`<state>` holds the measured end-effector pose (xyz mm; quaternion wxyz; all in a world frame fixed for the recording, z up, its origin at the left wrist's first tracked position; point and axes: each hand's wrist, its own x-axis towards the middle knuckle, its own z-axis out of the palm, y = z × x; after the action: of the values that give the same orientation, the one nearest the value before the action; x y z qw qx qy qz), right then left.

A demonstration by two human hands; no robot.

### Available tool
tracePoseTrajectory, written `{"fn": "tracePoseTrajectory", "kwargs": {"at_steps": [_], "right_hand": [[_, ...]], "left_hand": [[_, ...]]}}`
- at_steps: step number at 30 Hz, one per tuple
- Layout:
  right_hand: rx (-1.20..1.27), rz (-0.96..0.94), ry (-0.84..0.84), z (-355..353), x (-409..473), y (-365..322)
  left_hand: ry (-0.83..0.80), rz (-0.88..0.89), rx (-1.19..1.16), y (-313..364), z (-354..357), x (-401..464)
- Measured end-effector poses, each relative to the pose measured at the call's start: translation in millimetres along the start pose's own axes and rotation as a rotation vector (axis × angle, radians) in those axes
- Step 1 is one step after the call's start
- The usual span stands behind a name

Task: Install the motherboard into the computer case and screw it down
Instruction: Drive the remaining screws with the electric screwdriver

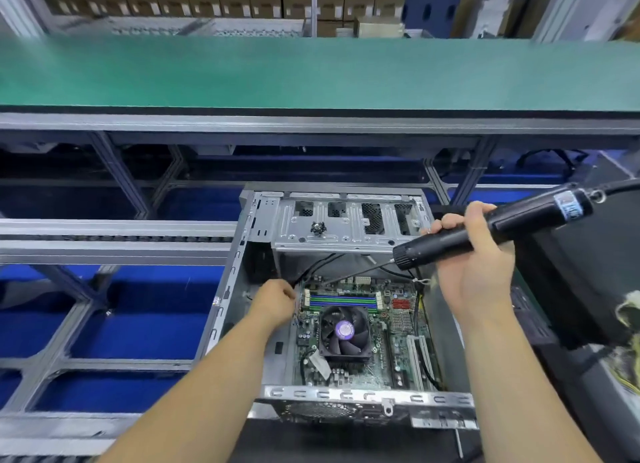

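An open grey computer case lies on its side in front of me. Inside it lies the green motherboard with a black CPU fan and blue-green memory slots. My right hand grips a black electric screwdriver above the case, its thin bit slanting down-left toward the board's far edge. My left hand is curled at the board's far left corner, fingers by the black cables there. Whether it pinches something is hidden.
A metal drive cage spans the far end of the case. A green conveyor belt runs across behind. Aluminium frame rails over blue bins lie to the left. Dark equipment stands at the right.
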<state>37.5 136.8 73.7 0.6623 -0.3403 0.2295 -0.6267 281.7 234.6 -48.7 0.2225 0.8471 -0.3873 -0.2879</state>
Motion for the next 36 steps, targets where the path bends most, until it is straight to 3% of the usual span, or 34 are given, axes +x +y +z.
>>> {"fn": "tracePoseTrajectory", "kwargs": {"at_steps": [6, 10, 22, 29, 32, 36], "right_hand": [[-0.141, -0.025, 0.052, 20, 2, 14], [-0.246, -0.102, 0.039, 33, 5, 25], [-0.239, -0.043, -0.049, 44, 5, 48], [-0.214, -0.052, 0.008, 32, 12, 46], [-0.204, -0.056, 0.044, 30, 13, 44], [-0.191, -0.062, 0.045, 29, 14, 43]], "left_hand": [[-0.064, -0.011, 0.062, 1, 3, 12], [-0.068, 0.003, -0.029, -3, 17, 14], [-0.150, 0.003, 0.099, -6, 20, 14], [-0.093, -0.130, -0.080, -1, 12, 13], [-0.020, -0.257, -0.283, 0, 3, 18], [-0.065, -0.350, -0.579, 3, 4, 20]]}}
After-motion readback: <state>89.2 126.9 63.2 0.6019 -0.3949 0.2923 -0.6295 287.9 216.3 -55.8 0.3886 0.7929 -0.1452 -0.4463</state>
